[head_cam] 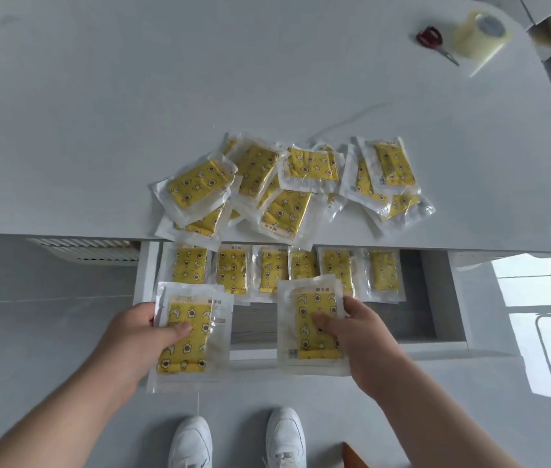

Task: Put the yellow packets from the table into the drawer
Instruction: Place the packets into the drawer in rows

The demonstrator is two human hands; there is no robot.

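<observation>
Both hands are holding packets over the open drawer (436, 298).

- Left hand (139, 336) is gripping a yellow packet (189, 336). The thumb is lying across its top face and the other fingers (152, 320) are wrapping its left edge. It is hanging over the drawer's front-left corner.
- Right hand (361, 329) is pinching a second packet (314, 329), thumb on top and the rest underneath, over the front middle of the drawer. A second wrapper edge is showing behind it, so it may be a stack. I can't tell.
- Key relation: both held packets are running with their long axis front to back, the same way as the row already in the drawer. I'm judging that no rotation is needed, only a lowering onto the drawer floor.
- Free floor is showing as a bare strip along the front, between and just beyond the two hands, plus the right end of the drawer. The right hand is sitting nearer that open space. The left hand is nearly over the side wall and will need to shift inward.

Drawer contents: a back row of packets (277, 268) is lying flat, side by side with edges slightly overlapping. The far ends are tucking under the bench (166, 96) edge.

On the bench, a loose overlapping heap of packets (287, 187) is sitting at the near edge, and a few are overhanging it above the drawer. The heap looks bigger than the row in the drawer, so I'm reading the job as under halfway.

Risk: the wrappers are looking slick and the overhanging ones could slide off.

A tape roll (481, 33) and scissors (431, 38) are lying at the far right corner, well apart from the packets.
</observation>
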